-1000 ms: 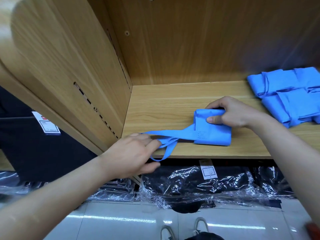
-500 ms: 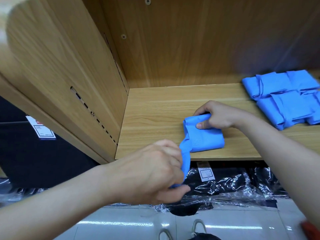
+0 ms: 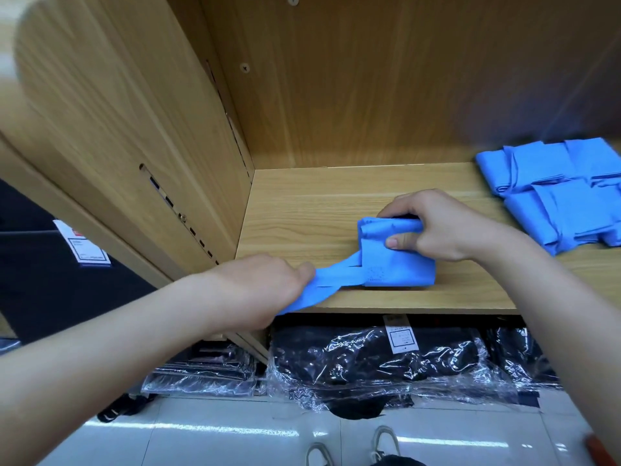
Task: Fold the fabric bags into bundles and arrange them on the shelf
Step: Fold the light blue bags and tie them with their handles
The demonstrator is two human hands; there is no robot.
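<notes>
A folded blue fabric bag [image 3: 400, 270] lies near the front edge of the wooden shelf [image 3: 302, 210]. My right hand [image 3: 433, 227] grips its upper folded edge, thumb on top and fingers behind. The bag's blue handles [image 3: 332, 279] stretch out to the left from the fold. My left hand [image 3: 258, 290] grips those handles at the shelf's front edge, pulling them taut. Their loose end hangs below my fist. Several folded blue bundles [image 3: 557, 193] lie together at the right of the shelf.
The cabinet's wooden side panel [image 3: 134, 129] rises on the left and its back wall [image 3: 386, 79] closes the rear. Black goods wrapped in plastic [image 3: 369, 361] fill the lower level. A white price tag [image 3: 85, 243] hangs at the left. White floor tiles and shoes lie below.
My left hand has carried the handles from below the shelf edge back up to shelf level and drawn them taut leftward. My right hand has closed more firmly on the bag's top fold.
</notes>
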